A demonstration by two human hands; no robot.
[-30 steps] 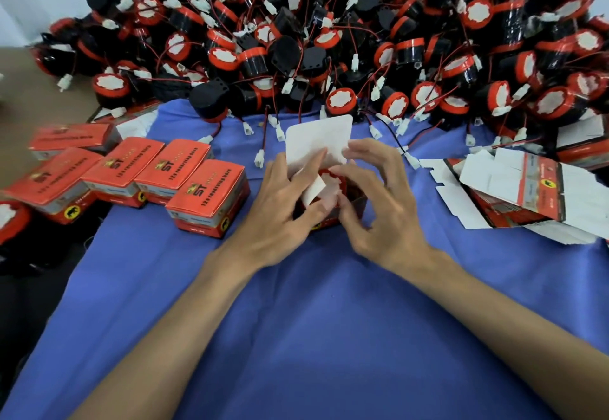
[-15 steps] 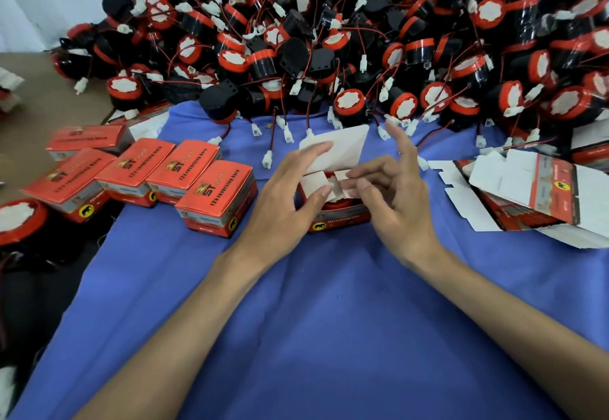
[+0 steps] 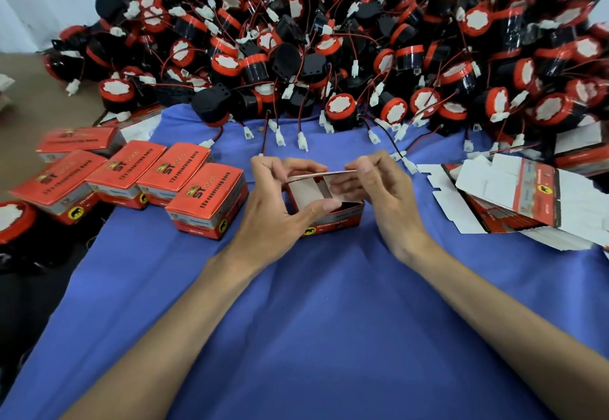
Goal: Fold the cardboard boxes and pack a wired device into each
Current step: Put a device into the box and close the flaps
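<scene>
A small red cardboard box (image 3: 336, 220) stands on the blue cloth (image 3: 329, 304) in the middle, its top lid (image 3: 321, 174) bent almost level over the opening. My left hand (image 3: 273, 202) grips the box's left side, thumb on the front rim. My right hand (image 3: 379, 195) pinches the lid's right edge. The inside of the box is mostly hidden by the lid and fingers. A big heap of red-and-black wired devices (image 3: 329, 44) with white plugs lies behind.
Several closed red boxes (image 3: 207, 199) stand in a row at the left. A stack of flat unfolded box blanks (image 3: 527, 199) lies at the right. Loose white connectors (image 3: 302, 141) on wires trail onto the cloth just beyond my hands.
The white lid, upright a second ago, has been folded down over the box. Both hands have shifted from pressing the inner flaps to holding the lid's edges.
</scene>
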